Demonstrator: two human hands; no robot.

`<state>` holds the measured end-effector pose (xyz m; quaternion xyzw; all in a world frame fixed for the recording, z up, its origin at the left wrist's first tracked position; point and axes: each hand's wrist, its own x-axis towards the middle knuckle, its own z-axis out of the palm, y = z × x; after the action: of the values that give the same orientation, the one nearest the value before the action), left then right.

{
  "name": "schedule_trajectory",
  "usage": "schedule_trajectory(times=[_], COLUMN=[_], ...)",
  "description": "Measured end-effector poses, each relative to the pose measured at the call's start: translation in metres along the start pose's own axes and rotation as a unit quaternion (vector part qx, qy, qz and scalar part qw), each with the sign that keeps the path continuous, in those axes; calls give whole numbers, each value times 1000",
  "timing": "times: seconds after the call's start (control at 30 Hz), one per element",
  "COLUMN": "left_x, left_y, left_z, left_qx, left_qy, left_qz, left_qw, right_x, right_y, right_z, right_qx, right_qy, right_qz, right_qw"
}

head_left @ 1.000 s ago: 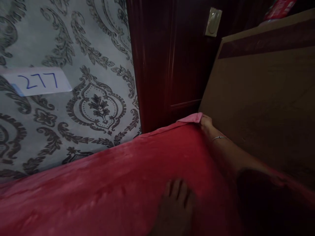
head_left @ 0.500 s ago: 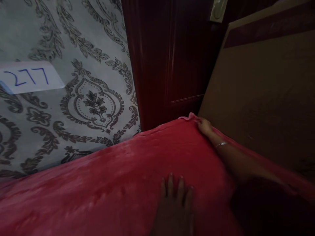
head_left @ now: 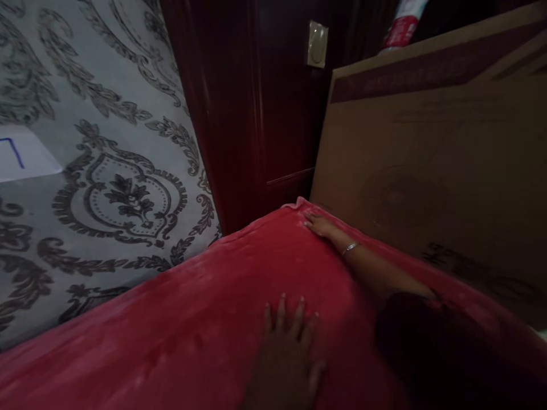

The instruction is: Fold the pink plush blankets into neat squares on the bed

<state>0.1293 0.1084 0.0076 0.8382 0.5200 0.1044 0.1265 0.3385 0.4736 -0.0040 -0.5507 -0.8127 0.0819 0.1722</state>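
A plush red bed cover (head_left: pixel 205 302) spreads over the bed, its far corner bunched into a small fold. My left hand (head_left: pixel 282 359) lies palm down on the cover near the bottom of the view, fingers spread and holding nothing. Farther off, just in front of that corner, my right hand (head_left: pixel 319 225) rests flat on the cover with its fingers stretched out. A thin bracelet (head_left: pixel 351 247) circles the right wrist, and a dark sleeve covers the upper arm.
Patterned wallpaper (head_left: pixel 128 199) with a white number card (head_left: pixel 29 156) borders the bed on the left. A dark red wooden panel (head_left: pixel 282 125) with a switch plate (head_left: pixel 317 45) stands behind the corner. A large cardboard box (head_left: pixel 427 159) flanks the right side.
My right hand has let go of the cover's corner and now lies flat just in front of it. My left hand's thumb has come into sight. The view has turned to the right.
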Motion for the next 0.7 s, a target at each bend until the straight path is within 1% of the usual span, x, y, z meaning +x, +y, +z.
schedule_trajectory(times=[0.1, 0.23, 0.33, 0.43, 0.47, 0.6, 0.7], left_x=[2, 6, 8, 8, 8, 6, 8], left_y=[-1, -2, 0, 5, 7, 14, 16], left_z=[4, 6, 5, 2, 1, -4, -12], left_qx=[10, 44, 68, 88, 93, 112, 116], left_qy=[13, 31, 39, 47, 49, 51, 26], left_qz=[-1, -11, -9, -8, -8, 9, 33], left_qw=[1000, 998, 997, 995, 994, 992, 992], right_x=[-41, -113, -167, -217, -233, -292, -320], right_y=[15, 41, 52, 47, 42, 22, 14], right_z=[-11, -37, -55, -62, -61, -55, -56], right_qx=[-33, -66, -90, -110, -115, -131, -141], right_qy=[-19, -30, -27, -15, -7, 4, 20], right_qz=[31, 62, 123, 202, 218, 218, 240], right_qw=[999, 995, 988, 973, 969, 967, 960])
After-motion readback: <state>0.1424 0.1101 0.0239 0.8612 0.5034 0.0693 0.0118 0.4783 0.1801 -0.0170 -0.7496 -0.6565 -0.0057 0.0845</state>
